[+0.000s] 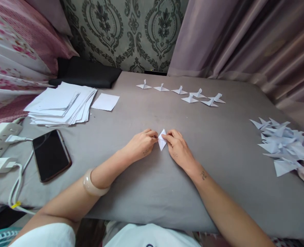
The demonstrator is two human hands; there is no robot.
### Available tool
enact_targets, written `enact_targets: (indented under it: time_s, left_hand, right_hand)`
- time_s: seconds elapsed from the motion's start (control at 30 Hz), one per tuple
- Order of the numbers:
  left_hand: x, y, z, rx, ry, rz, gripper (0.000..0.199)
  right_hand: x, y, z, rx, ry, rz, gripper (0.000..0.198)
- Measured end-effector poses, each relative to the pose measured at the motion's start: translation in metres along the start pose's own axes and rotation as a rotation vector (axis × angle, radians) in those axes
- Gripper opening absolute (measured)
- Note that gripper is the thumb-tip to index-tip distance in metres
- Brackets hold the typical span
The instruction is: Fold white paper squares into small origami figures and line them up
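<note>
A small white folded paper [162,143], diamond-shaped, is held upright-pointing between my two hands over the middle of the grey-covered table [146,192]. My left hand [143,144] pinches its left corner with curled fingers. On the opposite side, the thumb and fingers of my right hand [179,147] grip its right edge, the thumb lying on the paper's face. The fingertips partly cover both side corners.
Several folded paper birds [180,90] stand along the back, and a heap of them [282,140] lies at the right. Stacked white paper [61,106], a single sheet [105,102], a phone [51,154] and a power strip [2,137] with cables occupy the left.
</note>
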State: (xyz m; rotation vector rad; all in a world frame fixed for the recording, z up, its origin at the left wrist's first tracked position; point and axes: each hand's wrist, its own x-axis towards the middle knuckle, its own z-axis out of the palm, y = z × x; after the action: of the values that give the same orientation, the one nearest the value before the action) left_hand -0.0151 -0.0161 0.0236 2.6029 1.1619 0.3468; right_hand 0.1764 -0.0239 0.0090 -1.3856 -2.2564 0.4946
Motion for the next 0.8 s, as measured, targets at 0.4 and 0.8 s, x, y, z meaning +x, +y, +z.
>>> enact_targets:
  time_s: [0.4,0.8]
  left_hand:
    - [0.001,-0.001,0.005,0.134,0.058,0.088,0.036]
    - [0.001,0.008,0.011,0.255,0.013,0.114,0.036]
  right_hand:
    - [0.003,0.0,-0.004,-0.035,-0.053,0.041,0.029]
    - [0.0,0.006,-0.002,0.036,0.024,0.047,0.028]
